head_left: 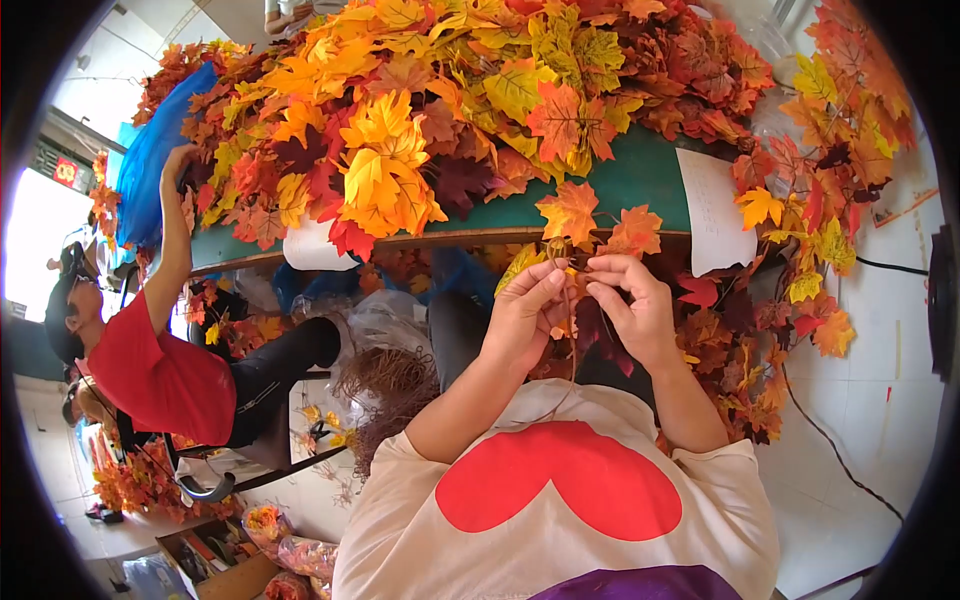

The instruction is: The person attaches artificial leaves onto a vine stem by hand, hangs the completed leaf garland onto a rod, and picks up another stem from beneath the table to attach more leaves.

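Observation:
Just in front of my chest, my left hand (528, 308) is closed, thumb and fingers pinching a thin brown stem (574, 345) of an artificial maple-leaf garland. Its loose end trails down over my shirt. My right hand (640, 308) is pinched beside it, gripping the garland close to the base of an orange maple leaf (634, 232). Another orange leaf (570, 212) stands up above my fingertips, over the table edge. Exactly where the stems meet between my fingers is too small to make out.
A green-topped table (640, 165) bears a big heap of artificial autumn leaves (430, 80). White papers (716, 212) hang over its edge. At left sits a co-worker in a red shirt (165, 370), one arm reaching to a blue bag (160, 150). Brown stems (385, 390) lie by my left arm; a cable (835, 450) crosses the floor.

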`<action>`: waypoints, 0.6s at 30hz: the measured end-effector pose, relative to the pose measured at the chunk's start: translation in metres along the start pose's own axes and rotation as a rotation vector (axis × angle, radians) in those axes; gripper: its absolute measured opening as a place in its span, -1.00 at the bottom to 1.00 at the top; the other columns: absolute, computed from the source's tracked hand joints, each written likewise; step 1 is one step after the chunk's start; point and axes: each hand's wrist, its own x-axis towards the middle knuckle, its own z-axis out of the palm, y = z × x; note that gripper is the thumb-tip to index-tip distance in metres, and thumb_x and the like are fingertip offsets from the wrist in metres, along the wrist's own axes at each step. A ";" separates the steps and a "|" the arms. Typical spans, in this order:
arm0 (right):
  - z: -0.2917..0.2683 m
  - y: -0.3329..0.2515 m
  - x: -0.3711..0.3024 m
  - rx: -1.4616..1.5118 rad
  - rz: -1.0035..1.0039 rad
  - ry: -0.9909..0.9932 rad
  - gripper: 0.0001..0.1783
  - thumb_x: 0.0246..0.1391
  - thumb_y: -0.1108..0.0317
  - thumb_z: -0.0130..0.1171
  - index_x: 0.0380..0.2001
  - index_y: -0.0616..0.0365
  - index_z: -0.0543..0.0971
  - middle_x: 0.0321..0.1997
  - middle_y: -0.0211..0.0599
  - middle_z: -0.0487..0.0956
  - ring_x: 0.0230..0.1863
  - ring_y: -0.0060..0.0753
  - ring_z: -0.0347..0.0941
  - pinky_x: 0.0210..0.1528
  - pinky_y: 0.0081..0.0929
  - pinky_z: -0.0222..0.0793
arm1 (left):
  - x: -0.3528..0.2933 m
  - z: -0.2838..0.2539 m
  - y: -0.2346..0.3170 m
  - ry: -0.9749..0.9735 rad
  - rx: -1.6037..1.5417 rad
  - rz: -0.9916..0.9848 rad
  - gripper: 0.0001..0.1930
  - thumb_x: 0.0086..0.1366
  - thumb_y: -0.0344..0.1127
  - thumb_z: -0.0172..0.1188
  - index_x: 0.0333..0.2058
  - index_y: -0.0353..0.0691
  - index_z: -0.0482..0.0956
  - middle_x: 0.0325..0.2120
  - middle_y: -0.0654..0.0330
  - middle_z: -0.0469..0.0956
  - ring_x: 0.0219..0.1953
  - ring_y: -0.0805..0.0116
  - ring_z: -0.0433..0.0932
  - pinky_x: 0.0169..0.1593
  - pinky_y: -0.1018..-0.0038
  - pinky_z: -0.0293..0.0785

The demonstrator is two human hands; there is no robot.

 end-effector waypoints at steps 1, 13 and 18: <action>-0.001 0.002 -0.002 0.013 0.014 -0.002 -0.78 -0.04 0.51 0.15 -0.27 0.26 0.43 -0.33 -0.21 0.59 -0.27 -0.55 0.53 -0.23 -0.64 0.40 | -0.003 0.001 -0.001 -0.001 -0.026 -0.004 -0.84 0.18 -0.42 0.11 -0.24 -0.26 0.49 -0.40 0.26 0.52 -0.38 0.54 0.50 -0.30 0.63 0.46; -0.002 -0.010 -0.005 -0.059 -0.011 -0.075 -0.76 -0.07 0.50 0.17 -0.27 0.24 0.43 -0.39 -0.20 0.60 -0.30 -0.46 0.56 -0.26 -0.62 0.40 | -0.008 0.001 0.000 -0.035 0.019 0.035 -0.83 0.16 -0.41 0.15 -0.25 -0.26 0.49 -0.39 0.26 0.52 -0.37 0.51 0.52 -0.30 0.57 0.51; -0.001 -0.007 -0.006 -0.075 -0.014 -0.079 -0.77 -0.07 0.50 0.17 -0.28 0.24 0.44 -0.38 -0.21 0.60 -0.30 -0.47 0.56 -0.27 -0.61 0.41 | -0.010 0.002 -0.001 -0.045 0.008 0.036 -0.84 0.16 -0.43 0.15 -0.26 -0.27 0.50 -0.39 0.26 0.52 -0.38 0.50 0.52 -0.30 0.56 0.51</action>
